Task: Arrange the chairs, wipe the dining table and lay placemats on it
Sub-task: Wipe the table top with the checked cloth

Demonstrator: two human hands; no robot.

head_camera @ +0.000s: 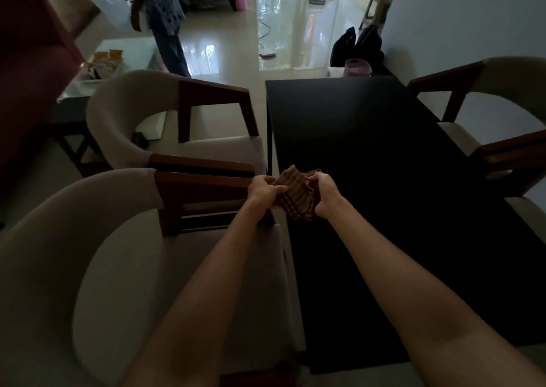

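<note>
Beige-upholstered armchair [97,268] with wooden arms sits nearest, at the left edge of the black desk [399,209]. Its seat is not yet tucked under. A second matching armchair [141,120] stands just beyond it on the same side of the desk.

Both hands hover over the desk's left edge. Left hand [263,191] pinches one side of a plaid cloth [295,197]; right hand [323,193] is closed on the other side. The cloth is bunched between them, apparently being unfolded or refolded. Cannot tell whether it touches the desk.

Desk surface is bare; no placemats visible. Two more armchairs stand at the desk's right edge, the nearer one [520,162] partly out of frame.

Risks, judged:
- Cloth left crumpled: wipe would streak or miss strips of the desk.
- Low light on a black desk: dust and smears are hard to see, so coverage may be patchy.
- Left forearm passes close over the near armchair's arm; a wide sweep could knock it.
- Bags [356,46] on the floor beyond the desk's far end could trip someone moving chairs there.
</note>
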